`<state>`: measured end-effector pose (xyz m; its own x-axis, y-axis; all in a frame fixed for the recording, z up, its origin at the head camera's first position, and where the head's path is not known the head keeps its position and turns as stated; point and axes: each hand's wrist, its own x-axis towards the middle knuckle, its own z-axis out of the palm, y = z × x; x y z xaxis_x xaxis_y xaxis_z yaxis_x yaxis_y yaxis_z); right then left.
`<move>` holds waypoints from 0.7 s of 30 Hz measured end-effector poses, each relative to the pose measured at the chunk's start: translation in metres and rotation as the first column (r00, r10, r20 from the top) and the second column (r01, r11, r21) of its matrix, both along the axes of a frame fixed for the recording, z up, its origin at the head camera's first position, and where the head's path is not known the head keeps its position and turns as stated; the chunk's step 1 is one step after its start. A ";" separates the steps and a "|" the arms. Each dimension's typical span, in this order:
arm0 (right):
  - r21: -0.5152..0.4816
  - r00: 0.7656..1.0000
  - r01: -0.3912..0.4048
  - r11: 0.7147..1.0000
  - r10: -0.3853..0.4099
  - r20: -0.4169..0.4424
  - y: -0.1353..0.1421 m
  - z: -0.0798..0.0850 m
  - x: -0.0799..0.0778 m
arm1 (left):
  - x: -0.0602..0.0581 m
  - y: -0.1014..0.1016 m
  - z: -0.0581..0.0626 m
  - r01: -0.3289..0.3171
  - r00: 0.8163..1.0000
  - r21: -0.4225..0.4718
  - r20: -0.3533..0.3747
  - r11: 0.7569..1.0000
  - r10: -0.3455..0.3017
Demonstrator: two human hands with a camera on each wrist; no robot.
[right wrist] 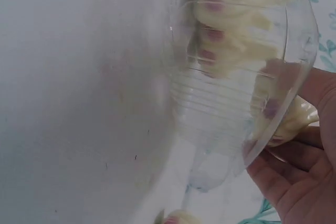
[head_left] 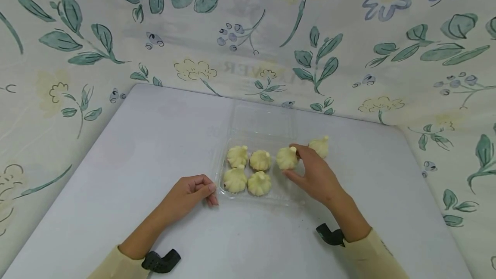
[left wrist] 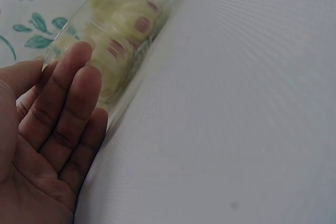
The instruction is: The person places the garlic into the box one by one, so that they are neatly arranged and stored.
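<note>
My right hand [head_left: 315, 175] pinches a pale garlic bulb [head_left: 287, 158] between thumb and fingers, over the right part of a clear plastic container [head_left: 284, 190]. In the right wrist view that bulb [right wrist: 289, 124] shows partly through the clear wall, its stem end toward the palm. Several garlic bulbs [head_left: 259, 183] sit in two rows in the container's left part. At the container's left edge rests my left hand [head_left: 190, 195], its fingers [left wrist: 79, 103] relaxed against the outer wall and the thumb tip near the rim.
Another garlic bulb [head_left: 319, 146] lies right of the container, partly behind my right hand. The container's clear lid [head_left: 263, 119] lies opened toward the back. All stands on a white table [head_left: 174, 132], with a floral cloth [head_left: 255, 46] behind and at the sides.
</note>
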<state>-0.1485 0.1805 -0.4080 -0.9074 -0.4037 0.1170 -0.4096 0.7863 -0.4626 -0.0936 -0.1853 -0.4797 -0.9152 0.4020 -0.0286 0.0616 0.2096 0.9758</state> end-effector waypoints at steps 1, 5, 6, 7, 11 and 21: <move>0.007 1.000 -0.009 1.000 0.009 -0.006 -0.001 0.000 0.000 | 0.000 0.000 0.000 -0.001 1.000 0.002 0.000 1.000 0.001; 0.054 0.998 -0.041 0.998 0.043 -0.044 -0.005 -0.003 -0.001 | 0.000 0.000 0.000 -0.002 1.000 0.006 -0.007 1.000 0.002; 0.069 0.997 -0.045 0.997 0.049 -0.054 -0.006 -0.003 -0.001 | 0.000 0.000 0.000 -0.001 1.000 0.007 -0.008 1.000 0.001; 0.083 0.996 -0.048 0.995 0.054 -0.064 -0.007 -0.004 -0.001 | 0.000 0.000 0.000 -0.002 1.000 0.006 -0.008 1.000 0.002; 0.135 0.995 -0.046 0.990 0.057 -0.077 -0.011 -0.003 -0.002 | 0.000 0.000 0.002 -0.007 1.000 0.001 0.001 1.000 0.007; 0.218 0.996 -0.050 0.975 0.064 -0.057 -0.019 -0.004 -0.005 | 0.001 0.000 0.002 -0.004 1.000 -0.004 0.002 1.000 0.004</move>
